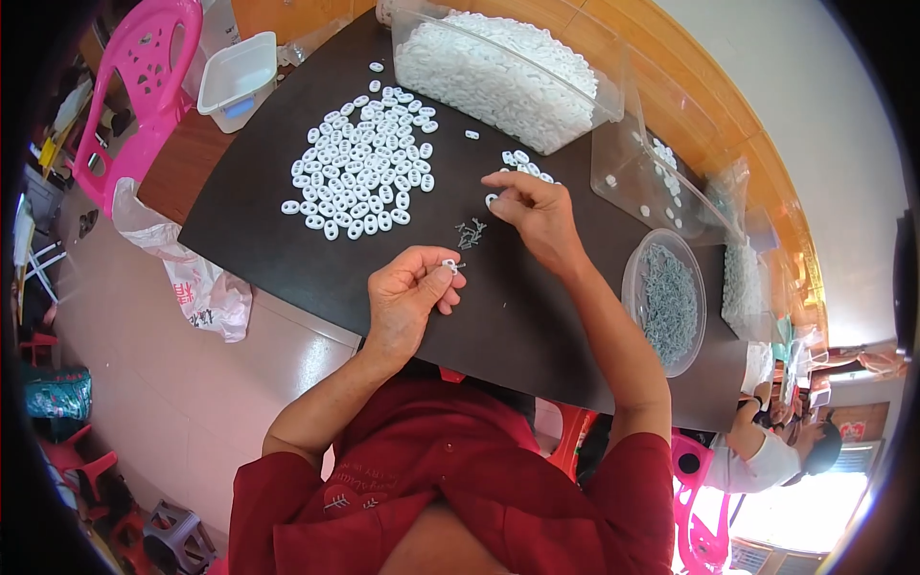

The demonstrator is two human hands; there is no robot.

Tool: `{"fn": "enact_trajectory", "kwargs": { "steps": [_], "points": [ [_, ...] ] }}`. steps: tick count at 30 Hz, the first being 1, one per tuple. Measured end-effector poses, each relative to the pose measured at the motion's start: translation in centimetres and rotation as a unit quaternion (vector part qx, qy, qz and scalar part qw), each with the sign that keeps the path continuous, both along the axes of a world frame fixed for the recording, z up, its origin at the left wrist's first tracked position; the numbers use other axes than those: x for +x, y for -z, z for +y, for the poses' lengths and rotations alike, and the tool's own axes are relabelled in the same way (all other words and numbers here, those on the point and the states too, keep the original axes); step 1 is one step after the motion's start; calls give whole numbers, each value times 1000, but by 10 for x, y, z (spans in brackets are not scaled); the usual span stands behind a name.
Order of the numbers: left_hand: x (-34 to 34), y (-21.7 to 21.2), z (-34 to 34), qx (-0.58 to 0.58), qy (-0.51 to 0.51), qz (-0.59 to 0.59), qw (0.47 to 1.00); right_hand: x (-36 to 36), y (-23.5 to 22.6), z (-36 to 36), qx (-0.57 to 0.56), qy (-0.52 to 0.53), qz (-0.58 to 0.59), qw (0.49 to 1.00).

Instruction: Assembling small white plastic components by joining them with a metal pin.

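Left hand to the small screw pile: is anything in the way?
Nothing visible. The left hand, pinching a white two-holed piece, is just short of the small screw pile; only dark tabletop shows between.

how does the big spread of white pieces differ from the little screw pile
The white pieces are flat, two-holed ovals; the screws are thin and grey. The white pieces spread widely; the screws sit in a small clump. Both lie loose on the dark table.
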State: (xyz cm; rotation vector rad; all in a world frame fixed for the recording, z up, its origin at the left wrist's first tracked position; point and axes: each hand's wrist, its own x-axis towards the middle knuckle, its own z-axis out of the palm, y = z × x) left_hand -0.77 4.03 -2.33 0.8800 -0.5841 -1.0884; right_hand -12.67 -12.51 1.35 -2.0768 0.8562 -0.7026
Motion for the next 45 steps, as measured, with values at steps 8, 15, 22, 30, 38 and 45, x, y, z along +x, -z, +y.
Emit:
{"fn": "enact_trajectory", "kwargs": {
  "steps": [8,15,22,30,38,45],
  "points": [
    [1,-5,-4,16,8,-10,1000,-32,-17,38,371,-8,-131,919],
    [-10,-17,-2,9,22,-12,1000,-49,-14,61,367,-32,-162,915],
    [-24,-23,0,10,31,-2,999,-54,-12,77,369,5,-184,911],
    [-30,-23,2,9,38,-14,999,-65,-9,81,359,8,-188,914],
    [-35,-22,2,16,49,-4,999,-63,-7,90,304,51,-215,927],
    [-37,-20,2,14,48,-12,999,-64,1,90,339,63,-205,916]
  ]
}}
